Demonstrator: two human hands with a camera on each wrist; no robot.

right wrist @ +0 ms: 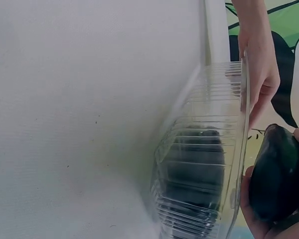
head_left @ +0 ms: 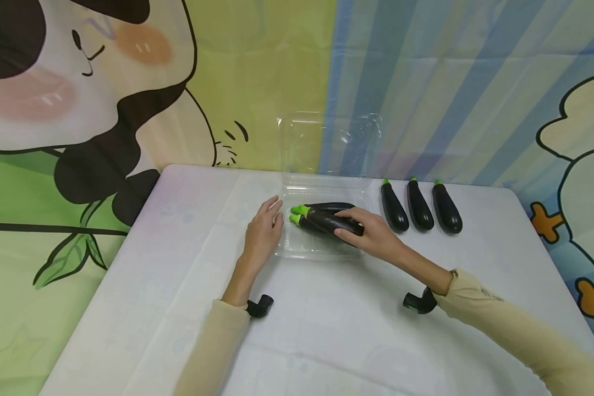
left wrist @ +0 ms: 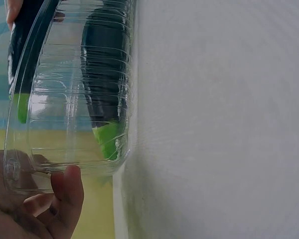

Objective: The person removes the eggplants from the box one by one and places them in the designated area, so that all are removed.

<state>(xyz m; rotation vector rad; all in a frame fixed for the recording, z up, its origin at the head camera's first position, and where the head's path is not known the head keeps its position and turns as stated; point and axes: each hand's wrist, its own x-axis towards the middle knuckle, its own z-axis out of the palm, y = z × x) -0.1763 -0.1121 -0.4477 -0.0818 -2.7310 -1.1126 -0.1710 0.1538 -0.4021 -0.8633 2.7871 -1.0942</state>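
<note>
We are gripping an eggplant (head_left: 328,220) with our right hand (head_left: 371,234); our left hand (head_left: 262,234), fingers loose, is flanking a clear clamshell (head_left: 299,245).

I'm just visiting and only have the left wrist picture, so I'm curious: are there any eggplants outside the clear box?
Observer: Yes. In the head view, three eggplants lie in a row on the table, right of the clear box.
Visitor: One eggplant's far end runs off the top left of my picture. What's happening there?
Observer: The person's right grip holds that eggplant by its rounded end, opposite the green cap.
Visitor: And does the box have a lid?
Observer: It does: a clear lid stands open along the back edge.
</note>
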